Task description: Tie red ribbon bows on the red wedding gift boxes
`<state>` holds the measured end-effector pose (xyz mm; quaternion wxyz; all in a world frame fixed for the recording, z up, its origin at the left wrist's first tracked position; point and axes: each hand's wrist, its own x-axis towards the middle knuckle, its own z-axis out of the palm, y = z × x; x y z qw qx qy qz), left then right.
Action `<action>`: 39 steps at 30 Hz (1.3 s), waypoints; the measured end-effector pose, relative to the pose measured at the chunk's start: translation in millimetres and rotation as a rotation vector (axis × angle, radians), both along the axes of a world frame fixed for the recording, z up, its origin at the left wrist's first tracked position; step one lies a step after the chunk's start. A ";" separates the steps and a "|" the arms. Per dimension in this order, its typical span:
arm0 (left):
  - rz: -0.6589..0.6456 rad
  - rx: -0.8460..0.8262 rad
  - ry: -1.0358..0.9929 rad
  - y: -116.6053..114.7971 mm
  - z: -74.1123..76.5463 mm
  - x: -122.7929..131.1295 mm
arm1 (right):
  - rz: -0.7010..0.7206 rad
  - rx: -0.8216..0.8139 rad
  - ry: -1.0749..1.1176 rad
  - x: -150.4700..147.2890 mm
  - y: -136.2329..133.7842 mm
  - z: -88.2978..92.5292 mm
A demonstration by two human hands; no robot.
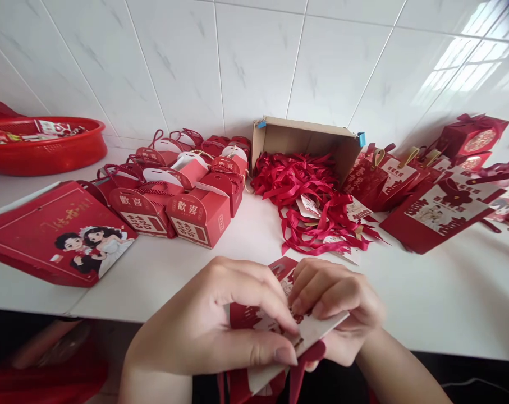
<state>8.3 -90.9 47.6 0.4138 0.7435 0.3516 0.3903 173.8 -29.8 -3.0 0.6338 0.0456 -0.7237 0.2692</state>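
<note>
Close in front of me I hold a red and white paper gift bag [248, 317], tilted, with its pale top edge turned toward me. My left hand [220, 320] is closed on that edge, thumb and forefinger pinched together near a small slot. Fingers of my right hand [338, 308] are curled over the bag's other side, pressing on its printed front. A dark red ribbon [307, 362] hangs from the top edge between my hands. Behind them, a heap of red ribbons [305, 191] with white tags spills out of a cardboard box [308, 132].
Several red candy boxes [199, 216] with cord handles stand left of centre. A larger red gift box [47, 235] with a printed couple leans beside them. A red plastic basket [47, 151] holds packets. At right stand several gift bags [439, 210]. White tiles back the table.
</note>
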 end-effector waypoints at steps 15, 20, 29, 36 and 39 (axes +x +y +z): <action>0.028 -0.057 0.006 -1.3 -0.9 18.2 | 0.020 0.006 -0.003 4.4 5.4 -4.2; -0.031 -0.286 -0.042 0.8 -2.0 17.8 | 0.009 0.004 -0.045 5.1 3.3 -0.5; 0.613 0.276 -0.586 9.9 -26.6 -16.2 | -0.106 0.049 0.032 10.8 15.1 -2.1; 0.648 0.696 -0.174 -10.0 -22.6 -5.6 | -0.291 0.182 0.010 14.2 23.0 0.1; 0.639 0.647 0.039 -9.8 -26.8 1.3 | -0.313 0.234 -0.068 14.0 22.1 0.6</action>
